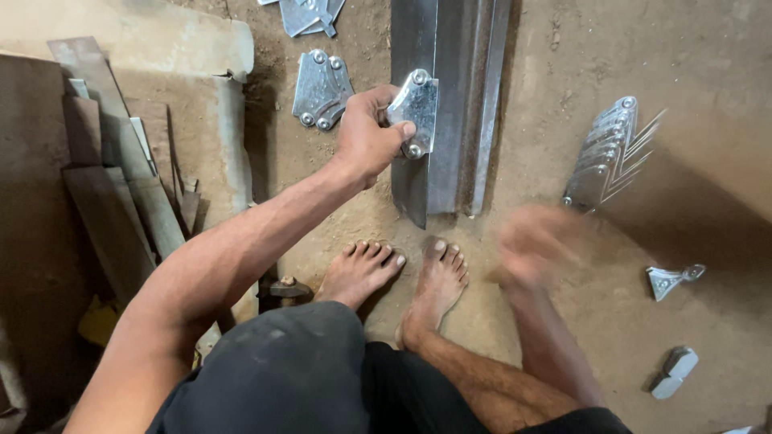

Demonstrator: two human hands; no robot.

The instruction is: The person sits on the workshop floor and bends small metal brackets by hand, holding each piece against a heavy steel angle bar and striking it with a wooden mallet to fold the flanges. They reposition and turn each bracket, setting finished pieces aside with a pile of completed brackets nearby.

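Observation:
My left hand [366, 137] grips a shiny metal bracket plate [416, 108] with rivets, pressing it against the side of a long steel channel [446, 88] that lies on the dirt floor and runs away from me. My right hand [539, 245] is blurred with motion, low over the floor to the right of my bare feet [402, 277]. I cannot tell whether the right hand holds anything. A fanned stack of similar bracket plates [603, 157] lies just beyond the right hand.
Another bracket plate [322, 88] lies left of the channel, and more [310, 14] lie at the top. Small metal pieces [671, 280] [674, 371] sit at right. Flat steel strips and sheets [121, 177] are piled at left. A hammer head [285, 289] rests by my left foot.

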